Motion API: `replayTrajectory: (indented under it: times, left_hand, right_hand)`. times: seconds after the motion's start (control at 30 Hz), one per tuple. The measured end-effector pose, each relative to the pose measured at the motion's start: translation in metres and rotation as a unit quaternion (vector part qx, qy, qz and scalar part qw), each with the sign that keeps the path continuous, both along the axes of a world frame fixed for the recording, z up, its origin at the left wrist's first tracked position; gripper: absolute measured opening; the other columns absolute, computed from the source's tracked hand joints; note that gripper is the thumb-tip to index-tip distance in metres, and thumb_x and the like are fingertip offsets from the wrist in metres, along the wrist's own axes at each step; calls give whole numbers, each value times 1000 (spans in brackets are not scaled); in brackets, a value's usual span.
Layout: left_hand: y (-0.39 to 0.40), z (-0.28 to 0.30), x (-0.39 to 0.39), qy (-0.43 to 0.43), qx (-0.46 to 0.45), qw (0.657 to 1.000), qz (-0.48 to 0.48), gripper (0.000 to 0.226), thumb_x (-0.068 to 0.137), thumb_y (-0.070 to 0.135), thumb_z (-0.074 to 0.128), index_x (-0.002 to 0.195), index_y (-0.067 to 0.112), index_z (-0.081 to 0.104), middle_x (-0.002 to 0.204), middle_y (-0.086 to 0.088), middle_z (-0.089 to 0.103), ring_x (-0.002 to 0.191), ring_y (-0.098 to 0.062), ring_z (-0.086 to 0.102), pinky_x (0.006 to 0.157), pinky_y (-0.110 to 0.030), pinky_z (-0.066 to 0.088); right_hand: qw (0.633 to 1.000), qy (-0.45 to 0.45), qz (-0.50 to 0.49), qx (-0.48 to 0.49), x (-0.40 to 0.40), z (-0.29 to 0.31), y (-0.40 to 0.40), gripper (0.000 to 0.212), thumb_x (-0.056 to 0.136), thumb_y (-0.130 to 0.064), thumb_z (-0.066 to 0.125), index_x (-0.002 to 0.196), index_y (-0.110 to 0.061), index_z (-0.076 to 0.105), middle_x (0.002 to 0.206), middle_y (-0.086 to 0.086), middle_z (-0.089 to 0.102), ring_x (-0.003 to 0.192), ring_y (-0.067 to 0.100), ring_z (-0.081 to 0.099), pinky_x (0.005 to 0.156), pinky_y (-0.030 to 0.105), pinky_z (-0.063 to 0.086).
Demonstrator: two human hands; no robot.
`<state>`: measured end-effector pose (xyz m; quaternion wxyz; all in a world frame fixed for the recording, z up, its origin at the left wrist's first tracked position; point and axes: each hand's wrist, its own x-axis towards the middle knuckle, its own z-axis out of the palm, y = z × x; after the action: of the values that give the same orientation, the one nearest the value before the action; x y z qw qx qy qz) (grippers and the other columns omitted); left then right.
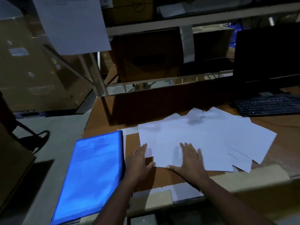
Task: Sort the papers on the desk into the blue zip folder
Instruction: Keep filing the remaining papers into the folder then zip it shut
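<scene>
Several white papers [211,135] lie fanned out and overlapping on the brown desk [162,177]. The blue zip folder [90,174] lies flat at the desk's left, partly past the edge, and looks closed. My left hand [140,161] lies flat with straight fingers at the left edge of the nearest sheet, fingertips on the paper. My right hand [191,159] presses flat on the same sheet near its front edge, fingers spread. Neither hand grips anything.
A black keyboard [267,104] and a dark monitor [266,52] stand at the back right. Metal shelving with cardboard boxes [146,54] rises behind the desk. A white sheet [73,23] hangs at the upper left. The floor lies left of the desk.
</scene>
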<state>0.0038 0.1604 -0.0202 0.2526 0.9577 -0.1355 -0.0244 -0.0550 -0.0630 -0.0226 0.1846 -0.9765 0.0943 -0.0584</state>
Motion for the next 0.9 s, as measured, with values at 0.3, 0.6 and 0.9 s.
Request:
replayTrajectory:
  times: [0.3, 0.6, 0.9]
  left_hand:
    - [-8, 7, -1, -26, 6, 999, -31, 103, 76, 70, 77, 160, 33, 29, 158, 6, 44, 144, -17, 40, 113, -36, 42]
    - [-31, 28, -4, -88, -243, 966, 1, 129, 73, 40, 93, 165, 32, 4, 173, 9, 8, 156, -12, 17, 114, -28, 30]
    - [-77, 53, -2, 138, -491, 860, 10, 64, 83, 38, 79, 141, 22, 55, 122, -5, 73, 120, -24, 69, 102, -38, 56]
  right_hand:
    - [996, -27, 7, 85, -11, 12, 6, 63, 86, -46, 72, 143, -28, 49, 135, -5, 59, 121, 13, 55, 98, 25, 45]
    - [935, -170, 22, 310, -12, 60, -14, 28, 97, -22, 62, 124, -30, 62, 76, -18, 66, 71, -1, 59, 67, 16, 44]
    - [736, -177, -115, 644, -2, 84, -77, 24, 95, -25, 67, 118, -26, 68, 104, 5, 76, 103, 27, 71, 97, 50, 54]
